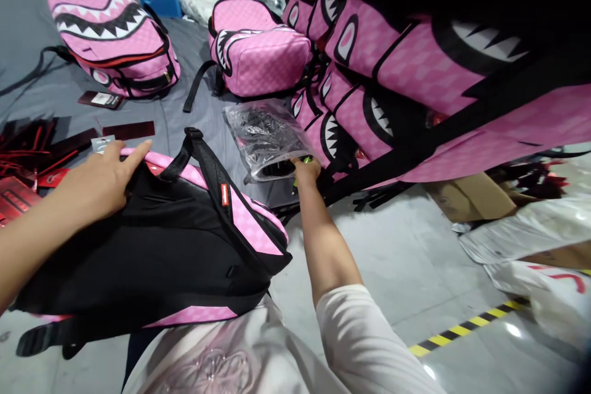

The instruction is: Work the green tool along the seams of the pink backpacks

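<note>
A pink backpack [152, 258] lies across my lap and the table edge, its black back panel and shoulder strap facing up. My left hand [104, 178] is closed over its upper edge, beside the top handle, with some fingers hidden behind the fabric. Further right, my right hand [308, 170] is closed around a small green-and-black tool [295, 184], mostly covered by the fingers, so its exact kind is unclear. This hand is at the mouth of a clear plastic bag [265, 135] with black items inside; whether it touches the bag is hard to see.
Two more pink shark-mouth backpacks [115, 37] [272, 61] lie on the grey-covered table [194, 49]. A tall pile of similar backpacks [406, 55] crowds the right. Black-and-red tags [28, 154] are heaped at left. Cardboard [471, 197] and yellow-black floor tape [466, 326] lie at right.
</note>
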`<state>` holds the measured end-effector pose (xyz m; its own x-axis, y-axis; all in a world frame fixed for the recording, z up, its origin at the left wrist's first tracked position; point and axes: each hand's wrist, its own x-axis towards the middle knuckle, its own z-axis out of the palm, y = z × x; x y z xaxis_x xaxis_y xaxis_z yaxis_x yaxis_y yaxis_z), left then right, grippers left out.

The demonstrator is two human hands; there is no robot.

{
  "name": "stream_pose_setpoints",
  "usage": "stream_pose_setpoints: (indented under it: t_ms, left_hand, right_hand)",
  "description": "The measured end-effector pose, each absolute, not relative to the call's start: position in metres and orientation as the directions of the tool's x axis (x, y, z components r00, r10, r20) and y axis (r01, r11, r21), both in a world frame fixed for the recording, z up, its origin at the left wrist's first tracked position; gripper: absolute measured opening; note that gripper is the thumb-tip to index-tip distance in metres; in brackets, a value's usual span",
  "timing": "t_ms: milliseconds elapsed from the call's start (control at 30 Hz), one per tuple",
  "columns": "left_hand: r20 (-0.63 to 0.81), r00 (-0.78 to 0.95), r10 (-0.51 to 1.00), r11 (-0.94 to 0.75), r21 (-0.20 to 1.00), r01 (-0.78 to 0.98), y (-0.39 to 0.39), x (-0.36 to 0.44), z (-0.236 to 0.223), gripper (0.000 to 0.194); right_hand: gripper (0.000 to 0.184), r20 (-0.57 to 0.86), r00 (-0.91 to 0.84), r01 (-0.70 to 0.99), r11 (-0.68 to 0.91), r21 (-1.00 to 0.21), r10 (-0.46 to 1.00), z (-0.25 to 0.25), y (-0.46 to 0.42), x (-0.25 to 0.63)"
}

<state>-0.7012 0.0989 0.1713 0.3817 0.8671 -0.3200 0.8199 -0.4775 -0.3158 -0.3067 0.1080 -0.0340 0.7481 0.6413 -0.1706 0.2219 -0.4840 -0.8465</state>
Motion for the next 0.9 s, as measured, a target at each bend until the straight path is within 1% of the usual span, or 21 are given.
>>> stream_pose_setpoints:
  t_ms: [67,167,233,267,300,333,367,400,433,467,500,533,567,600,633,667,700,767,800,833,900]
  left_hand:
    - [-0.313,0.374,0.873,-0.467,-0.316,0.826,0.100,-0.702,0.170,0.070]
    - [-0.305,0.360,0.881,-0.447,-0.291,0.846,0.104,-0.707,0.166,0.072]
    - [-0.310,0.370,0.876,-0.443,-0.211,0.871,0.106,-0.709,0.167,0.069]
    - [-0.294,0.365,0.883,-0.420,-0.150,0.895,0.105,-0.708,0.169,0.068]
    - [-0.249,0.353,0.902,-0.384,-0.088,0.919,0.102,-0.704,0.172,0.068]
    - [-0.170,0.332,0.928,-0.342,-0.033,0.939,0.097,-0.699,0.176,0.070]
    - [-0.068,0.314,0.947,-0.313,0.025,0.949,0.090,-0.691,0.181,0.071]
    - [0.031,0.302,0.953,-0.304,0.101,0.947,0.080,-0.681,0.185,0.069]
    - [0.090,0.302,0.949,-0.315,0.204,0.927,0.068,-0.670,0.187,0.065]
    - [0.078,0.322,0.944,-0.328,0.360,0.873,0.056,-0.658,0.188,0.061]
    - [-0.019,0.346,0.938,-0.277,0.561,0.780,0.045,-0.647,0.187,0.059]
    - [-0.175,0.385,0.906,-0.133,0.746,0.653,0.036,-0.637,0.183,0.064]
    - [-0.318,0.436,0.842,0.052,0.852,0.521,0.029,-0.630,0.177,0.074]
    - [-0.404,0.476,0.781,0.212,0.889,0.406,0.025,-0.626,0.170,0.083]
    - [-0.434,0.495,0.753,0.316,0.898,0.306,0.023,-0.626,0.164,0.088]
    - [-0.419,0.474,0.775,0.352,0.908,0.227,0.023,-0.628,0.158,0.085]
    - [-0.371,0.416,0.831,0.328,0.929,0.173,0.023,-0.632,0.153,0.076]
    - [-0.235,0.266,0.935,0.208,0.970,0.129,0.023,-0.641,0.145,0.053]
    - [-0.181,0.214,0.960,0.157,0.980,0.125,0.022,-0.645,0.143,0.045]
    - [-0.143,0.181,0.973,0.120,0.984,0.129,0.020,-0.647,0.141,0.039]
    - [-0.094,0.152,0.984,0.071,0.986,0.148,0.017,-0.650,0.138,0.031]
  right_hand:
    - [0.020,-0.247,0.747,0.119,-0.489,-0.864,0.617,-0.031,0.101,-0.305]
    - [0.026,-0.334,0.701,0.015,-0.481,-0.877,0.630,-0.020,0.077,-0.310]
    - [0.026,-0.349,0.644,0.009,-0.463,-0.886,0.681,-0.006,0.052,-0.318]
    - [0.022,-0.308,0.619,0.054,-0.430,-0.901,0.722,0.003,0.039,-0.323]
    - [0.017,-0.221,0.590,0.135,-0.364,-0.921,0.777,0.014,0.027,-0.329]
    - [0.010,-0.052,0.544,0.277,-0.237,-0.931,0.837,0.026,0.016,-0.337]
    - [0.007,0.157,0.455,0.421,-0.056,-0.905,0.876,0.039,0.007,-0.345]
    - [0.013,0.357,0.327,0.537,0.139,-0.832,0.875,0.052,0.000,-0.355]
    - [0.022,0.515,0.186,0.601,0.318,-0.733,0.836,0.065,-0.005,-0.365]
    - [0.029,0.620,0.056,0.610,0.465,-0.642,0.783,0.077,-0.009,-0.375]
    - [0.033,0.681,-0.059,0.584,0.578,-0.570,0.730,0.087,-0.011,-0.386]
    - [0.035,0.717,-0.146,0.540,0.663,-0.519,0.681,0.094,-0.012,-0.396]
    - [0.037,0.738,-0.215,0.491,0.724,-0.485,0.640,0.099,-0.013,-0.406]
    - [0.039,0.748,-0.273,0.445,0.769,-0.460,0.605,0.101,-0.013,-0.414]
    - [0.042,0.753,-0.302,0.415,0.791,-0.449,0.585,0.101,-0.013,-0.421]
    - [0.046,0.753,-0.285,0.409,0.785,-0.465,0.594,0.099,-0.013,-0.426]
    - [0.050,0.740,-0.226,0.415,0.750,-0.515,0.634,0.097,-0.012,-0.431]
    - [0.050,0.643,-0.066,0.385,0.613,-0.689,0.763,0.094,-0.010,-0.438]
    - [0.045,0.568,-0.017,0.345,0.538,-0.769,0.823,0.095,-0.009,-0.441]
    - [0.035,0.491,-0.009,0.312,0.470,-0.826,0.871,0.096,-0.007,-0.444]
    - [0.017,0.383,-0.092,0.299,0.392,-0.870,0.919,0.102,-0.002,-0.448]
